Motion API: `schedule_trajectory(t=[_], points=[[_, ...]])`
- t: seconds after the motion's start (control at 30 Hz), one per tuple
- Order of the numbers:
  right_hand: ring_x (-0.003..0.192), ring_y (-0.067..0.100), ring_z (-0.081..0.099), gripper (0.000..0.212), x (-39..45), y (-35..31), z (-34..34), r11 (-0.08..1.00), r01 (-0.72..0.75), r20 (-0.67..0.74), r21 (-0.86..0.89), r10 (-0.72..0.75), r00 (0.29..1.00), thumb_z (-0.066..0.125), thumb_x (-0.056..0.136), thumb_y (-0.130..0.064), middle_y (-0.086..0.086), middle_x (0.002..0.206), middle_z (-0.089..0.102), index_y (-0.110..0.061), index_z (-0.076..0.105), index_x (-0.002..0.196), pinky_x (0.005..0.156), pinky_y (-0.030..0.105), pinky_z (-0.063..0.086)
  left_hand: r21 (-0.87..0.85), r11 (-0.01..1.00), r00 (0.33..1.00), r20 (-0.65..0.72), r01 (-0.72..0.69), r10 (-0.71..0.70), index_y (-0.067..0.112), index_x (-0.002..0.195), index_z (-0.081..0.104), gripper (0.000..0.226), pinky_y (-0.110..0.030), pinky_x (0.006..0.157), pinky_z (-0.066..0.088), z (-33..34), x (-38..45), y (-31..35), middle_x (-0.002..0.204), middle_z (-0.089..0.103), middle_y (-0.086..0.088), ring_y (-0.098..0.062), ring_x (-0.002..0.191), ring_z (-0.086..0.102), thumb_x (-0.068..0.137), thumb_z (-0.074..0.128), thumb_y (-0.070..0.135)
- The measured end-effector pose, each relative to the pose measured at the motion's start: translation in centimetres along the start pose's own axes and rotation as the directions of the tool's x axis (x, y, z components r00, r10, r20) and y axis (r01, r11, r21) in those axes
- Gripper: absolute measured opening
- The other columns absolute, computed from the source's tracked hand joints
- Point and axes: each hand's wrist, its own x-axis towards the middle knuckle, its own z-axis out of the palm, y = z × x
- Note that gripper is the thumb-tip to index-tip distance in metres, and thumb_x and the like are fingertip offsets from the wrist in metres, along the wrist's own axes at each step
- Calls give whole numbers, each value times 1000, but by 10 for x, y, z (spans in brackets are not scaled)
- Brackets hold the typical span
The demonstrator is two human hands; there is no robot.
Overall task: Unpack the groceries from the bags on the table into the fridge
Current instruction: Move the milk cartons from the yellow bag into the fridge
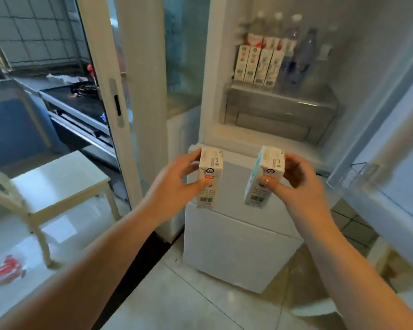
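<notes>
Left hand [169,186] pinches left carton [209,178]; right hand [298,184] pinches right carton [264,177] (both upright) before open fridge [281,108].

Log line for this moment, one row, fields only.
left hand: holds left carton | right hand: holds right carton | fridge: open | shelf: carton row, bottles

I have both bare arms stretched forward, side by side. My left hand [174,184] pinches a small white drink carton [209,178] upright; my right hand [296,184] pinches a white, pale-blue-sided carton [265,177], slightly tilted.
</notes>
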Motion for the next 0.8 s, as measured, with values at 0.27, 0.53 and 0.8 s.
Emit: schedule_trajectory(t=[0.27, 0.53, 0.8], points=[[89, -23, 53, 46, 99, 12, -4, 1000, 13, -183, 6, -12, 983, 72, 78, -11, -31, 100, 58, -46, 52, 101, 70, 8, 49, -69, 992, 988, 109, -101, 109, 36, 130, 44, 55, -10, 75, 50, 21, 147, -18, 115, 52, 27, 19, 98, 51, 85, 65, 12], [98, -7, 61, 46, 244, 29, -23, 987, 132, -296, 89, -100, 950, 72, 77, -9, -22, 104, 66, -42, 57, 107, 74, 16, 52, -138, 963, 961, 124, -231, 248, 48, 112, 45, 56, -11, 81, 50, 62, 306, 3, 108, 56, 29, 17, 99, 54, 83, 65, 5], [101, -3, 61, 49, 356, 41, -37, 955, 240, -418, 174, -149, 896, 69, 81, -8, -14, 112, 66, -25, 57, 125, 83, 19, 53, -192, 937, 945, 91, -292, 313, 50, 104, 46, 55, -21, 87, 51, 104, 425, 14, 97, 65, 27, 7, 103, 58, 83, 64, 2]])
